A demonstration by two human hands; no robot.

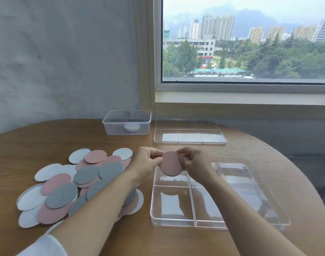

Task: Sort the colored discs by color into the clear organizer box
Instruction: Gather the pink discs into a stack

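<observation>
Both hands hold one pink disc (171,164) upright above the far left compartment of the clear organizer box (176,221). My left hand (146,162) pinches its left edge. My right hand (195,161) pinches its right edge. A loose pile of pink, grey and white discs (80,183) lies on the round wooden table (121,237) to the left of the box, partly hidden under my left forearm. The organizer's compartments look empty.
The organizer's clear lid (189,133) lies flat at the back, near the window sill. Left of it stands a small clear tub (127,123) with a white round thing inside. The wall and window close off the far side.
</observation>
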